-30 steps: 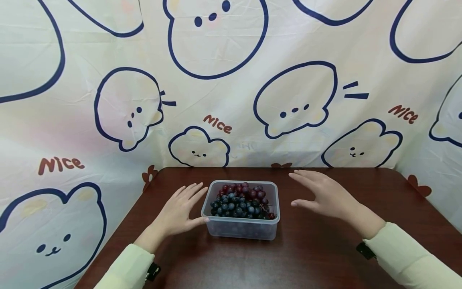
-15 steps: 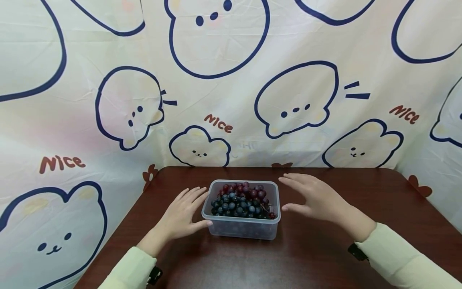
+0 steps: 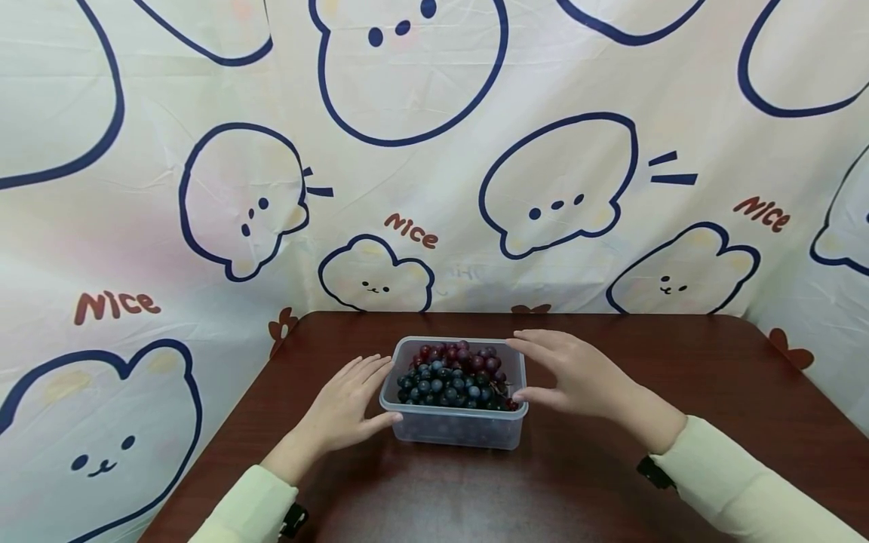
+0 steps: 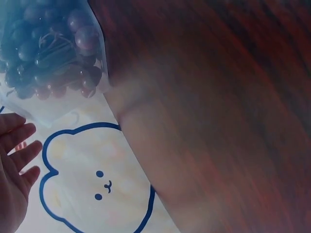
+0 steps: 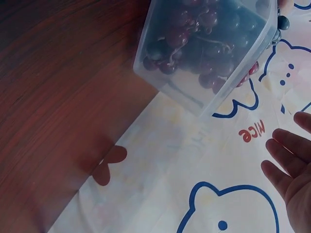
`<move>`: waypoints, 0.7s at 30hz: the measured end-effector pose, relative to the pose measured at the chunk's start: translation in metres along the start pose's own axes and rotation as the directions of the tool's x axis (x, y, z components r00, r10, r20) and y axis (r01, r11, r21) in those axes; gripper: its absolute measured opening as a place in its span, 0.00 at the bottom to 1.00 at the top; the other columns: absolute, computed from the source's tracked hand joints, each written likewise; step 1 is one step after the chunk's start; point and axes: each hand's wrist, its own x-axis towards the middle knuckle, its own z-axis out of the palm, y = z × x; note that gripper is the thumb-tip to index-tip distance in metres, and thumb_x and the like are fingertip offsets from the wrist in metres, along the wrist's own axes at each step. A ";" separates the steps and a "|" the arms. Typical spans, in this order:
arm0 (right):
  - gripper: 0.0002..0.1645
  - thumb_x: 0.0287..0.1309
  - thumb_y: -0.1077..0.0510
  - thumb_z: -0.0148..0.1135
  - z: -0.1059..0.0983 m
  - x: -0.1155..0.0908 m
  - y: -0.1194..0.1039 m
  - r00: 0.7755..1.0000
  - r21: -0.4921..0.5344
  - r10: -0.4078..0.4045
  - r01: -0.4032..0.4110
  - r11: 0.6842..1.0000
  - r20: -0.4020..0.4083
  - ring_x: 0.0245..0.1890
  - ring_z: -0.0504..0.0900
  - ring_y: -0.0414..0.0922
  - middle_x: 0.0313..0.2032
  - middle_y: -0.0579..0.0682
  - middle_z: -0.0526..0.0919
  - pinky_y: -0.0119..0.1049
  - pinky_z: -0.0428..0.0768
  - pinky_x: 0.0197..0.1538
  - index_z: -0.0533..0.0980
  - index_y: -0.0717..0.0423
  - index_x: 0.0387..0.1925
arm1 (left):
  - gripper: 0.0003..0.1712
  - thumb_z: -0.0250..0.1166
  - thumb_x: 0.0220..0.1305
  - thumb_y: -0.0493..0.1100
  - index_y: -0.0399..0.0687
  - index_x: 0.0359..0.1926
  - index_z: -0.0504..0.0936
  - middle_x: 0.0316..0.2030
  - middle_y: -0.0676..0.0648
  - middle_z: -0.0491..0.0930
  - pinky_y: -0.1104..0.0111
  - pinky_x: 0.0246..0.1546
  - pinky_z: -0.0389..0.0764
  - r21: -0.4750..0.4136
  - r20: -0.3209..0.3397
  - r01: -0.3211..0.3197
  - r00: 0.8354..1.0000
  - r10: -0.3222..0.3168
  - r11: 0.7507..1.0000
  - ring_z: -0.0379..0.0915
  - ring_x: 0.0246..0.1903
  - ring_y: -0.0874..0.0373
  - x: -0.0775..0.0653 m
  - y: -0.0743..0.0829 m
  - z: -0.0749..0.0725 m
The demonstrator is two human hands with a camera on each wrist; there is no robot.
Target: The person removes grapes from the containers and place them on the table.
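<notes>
Nearest are a person's two pale green sleeves, the left sleeve and the right sleeve, each with a small black device at the wrist, the left device and the right device. Between them the dark reddish-brown wooden bench catches a dull sheen.

Ahead of the sleeves, both hands flank a clear plastic container. The left hand stands at its left end, fingers extended and thumb held well away from them; whether the thumb touches the wall at the front corner cannot be told. The right hand stands at the other end, its fingers likewise extended, with a wide space between thumb and forefinger. Neither hand grips anything.

The container sits upright on the bench, about midway between the hands. Inside, blue-black grapes are heaped toward the front, and red grapes lie mostly behind them. Thin stems show at the right end.

Beyond the bench's far edge hangs a pale cloth backdrop, printed with blue-outlined cartoon bears, brown flowers and the word "Nice" in reddish-brown letters.
</notes>
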 end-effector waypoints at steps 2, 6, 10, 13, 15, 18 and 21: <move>0.43 0.55 0.33 0.64 0.001 0.003 -0.002 1.000 0.003 -0.007 0.007 1.000 0.005 0.59 0.75 0.52 0.60 0.56 0.76 0.52 0.76 0.57 0.71 0.55 0.65 | 0.46 0.62 0.58 0.69 0.39 0.65 0.72 0.64 0.40 0.71 0.51 0.66 0.61 -0.004 0.001 0.002 1.000 -0.002 1.000 0.64 0.64 0.47 0.000 0.000 0.001; 0.43 0.56 0.32 0.63 0.005 0.008 -0.006 1.000 0.011 -0.022 0.022 1.000 0.012 0.59 0.75 0.52 0.60 0.57 0.76 0.51 0.76 0.57 0.71 0.55 0.65 | 0.45 0.63 0.58 0.67 0.39 0.66 0.71 0.64 0.40 0.70 0.52 0.67 0.60 -0.013 0.009 0.011 1.000 -0.011 1.000 0.64 0.65 0.48 0.000 0.002 0.001; 0.42 0.57 0.33 0.63 0.009 0.014 -0.010 0.999 0.030 -0.038 0.038 0.999 0.013 0.58 0.76 0.50 0.58 0.56 0.77 0.49 0.76 0.57 0.72 0.57 0.63 | 0.45 0.63 0.59 0.66 0.38 0.65 0.71 0.63 0.40 0.71 0.53 0.67 0.61 -0.007 -0.003 0.014 1.000 -0.014 1.000 0.65 0.64 0.47 0.000 0.003 0.002; 0.40 0.58 0.34 0.62 0.012 0.018 -0.013 0.999 0.050 -0.038 0.037 0.998 0.025 0.58 0.76 0.49 0.58 0.55 0.77 0.48 0.77 0.57 0.73 0.57 0.62 | 0.44 0.63 0.59 0.66 0.38 0.65 0.72 0.62 0.39 0.72 0.53 0.66 0.62 -0.002 -0.021 0.009 1.000 -0.009 1.000 0.66 0.63 0.47 0.000 0.004 0.003; 0.40 0.58 0.34 0.62 0.014 0.021 -0.016 0.999 0.060 -0.035 0.033 0.998 0.037 0.58 0.76 0.48 0.58 0.54 0.77 0.47 0.77 0.57 0.74 0.57 0.62 | 0.44 0.63 0.59 0.66 0.37 0.64 0.72 0.62 0.39 0.72 0.53 0.66 0.62 0.001 -0.031 0.006 1.000 -0.006 1.000 0.66 0.63 0.47 0.000 0.005 0.003; 0.40 0.59 0.33 0.61 0.016 0.025 -0.020 0.998 0.067 -0.030 0.026 0.997 0.059 0.59 0.76 0.48 0.60 0.54 0.76 0.47 0.77 0.57 0.73 0.57 0.62 | 0.43 0.63 0.59 0.65 0.37 0.64 0.72 0.62 0.39 0.72 0.53 0.66 0.61 -0.002 -0.033 0.014 0.999 -0.014 1.000 0.66 0.63 0.47 0.000 0.007 0.002; 0.40 0.59 0.34 0.61 0.020 0.029 -0.024 0.997 0.067 -0.041 0.037 0.997 0.063 0.58 0.76 0.49 0.60 0.55 0.76 0.47 0.78 0.56 0.73 0.58 0.62 | 0.43 0.64 0.59 0.64 0.37 0.64 0.73 0.62 0.39 0.72 0.53 0.67 0.61 -0.005 -0.033 0.021 0.999 -0.021 1.000 0.66 0.63 0.47 0.000 0.007 0.002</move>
